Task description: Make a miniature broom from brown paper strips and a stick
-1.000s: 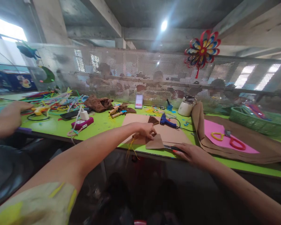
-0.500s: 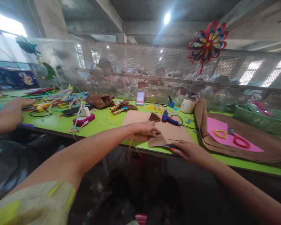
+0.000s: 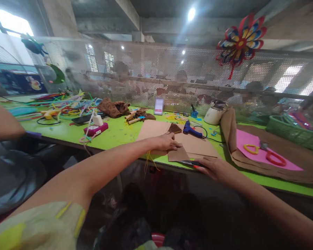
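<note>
My left hand (image 3: 167,141) rests on a small folded piece of brown paper (image 3: 178,155) near the front edge of the green table (image 3: 117,133), its fingers pressed together on the paper. Thin yellow strands (image 3: 148,160) hang from under that hand over the table edge. My right hand (image 3: 216,167) lies at the table edge just right of the paper, fingers closed round a dark thin tool (image 3: 190,162) that I cannot name. A larger brown sheet (image 3: 195,144) lies under and behind the small piece.
A blue glue gun (image 3: 190,130) and a brown fan-shaped piece (image 3: 174,128) lie behind. A pink sheet (image 3: 261,151) with red-and-yellow scissors (image 3: 266,152) is to the right, a green basket (image 3: 294,133) beyond. Another person's arm (image 3: 2,121) is at far left by coloured strips (image 3: 65,104). A mesh screen (image 3: 156,73) backs the table.
The view has shifted slightly; the other person's hand at left has drawn back. My two hands stay on the brown paper and the tool with little movement.
</note>
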Motion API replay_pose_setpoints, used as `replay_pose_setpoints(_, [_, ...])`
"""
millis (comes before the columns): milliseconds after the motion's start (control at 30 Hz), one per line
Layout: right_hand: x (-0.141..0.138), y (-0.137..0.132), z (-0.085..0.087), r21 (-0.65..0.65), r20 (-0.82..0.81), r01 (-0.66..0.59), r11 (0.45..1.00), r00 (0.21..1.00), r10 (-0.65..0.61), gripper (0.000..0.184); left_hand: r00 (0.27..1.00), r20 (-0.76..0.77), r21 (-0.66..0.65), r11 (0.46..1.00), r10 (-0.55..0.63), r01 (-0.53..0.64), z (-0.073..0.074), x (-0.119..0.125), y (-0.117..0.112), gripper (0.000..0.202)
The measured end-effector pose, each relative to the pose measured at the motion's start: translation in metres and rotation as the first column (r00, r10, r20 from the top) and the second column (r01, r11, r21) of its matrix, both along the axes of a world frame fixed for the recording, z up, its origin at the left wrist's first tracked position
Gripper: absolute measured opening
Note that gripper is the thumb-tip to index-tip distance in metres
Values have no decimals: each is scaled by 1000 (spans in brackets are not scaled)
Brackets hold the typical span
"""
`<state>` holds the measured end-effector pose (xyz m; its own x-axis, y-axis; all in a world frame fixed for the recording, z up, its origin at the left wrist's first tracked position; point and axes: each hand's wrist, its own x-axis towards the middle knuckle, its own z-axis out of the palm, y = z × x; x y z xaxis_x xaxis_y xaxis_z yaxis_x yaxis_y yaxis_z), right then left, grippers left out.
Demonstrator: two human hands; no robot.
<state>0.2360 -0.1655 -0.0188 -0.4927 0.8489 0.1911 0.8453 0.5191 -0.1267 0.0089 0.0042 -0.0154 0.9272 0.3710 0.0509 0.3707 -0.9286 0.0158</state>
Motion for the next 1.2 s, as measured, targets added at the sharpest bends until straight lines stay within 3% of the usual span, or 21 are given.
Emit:
replay_pose_setpoints(200, [-14,9,4,-30,30,-27,999,999,28,36,999,-37,32,999,27,-26,2,2,-5,38])
replay_pose_setpoints(500, [-18,-16,7,-71,2,-52,996,999,53,33,998,-6,7,998,67,-67,1,2,-9,36])
replay_pose_setpoints(633, [-19,-14,17,-3,-83,-67,998,994,66,35,997,-28,33,997,71,-70,8,2,-15,38])
replay_pose_setpoints(700, [-10,-7,19,37,-177,-16,999,984,23,37,994,-45,26,995,96,-95,13,3,-17,40])
replay_pose_setpoints(767, [4,2,17,65,-281,127,990,954,-103,40,986,-61,14,988,154,-153,19,5,-16,44])
replay_pose_setpoints(833, [19,12,9,71,-354,295,953,901,-253,42,976,-90,-4,980,200,-201,26,7,-14,50])
replay_pose_setpoints(900, [28,20,0,46,-361,384,922,867,-343,43,961,-155,-75,967,230,-244,33,10,-10,54])
replay_pose_setpoints(1033, [24,26,-12,-17,-349,385,923,862,-367,43,909,-273,-226,897,315,-379,40,15,-1,55])
replay_pose_setpoints(1200, [14,24,-12,-17,-402,375,927,846,-350,43,893,-234,-298,845,385,-443,38,15,-2,47])
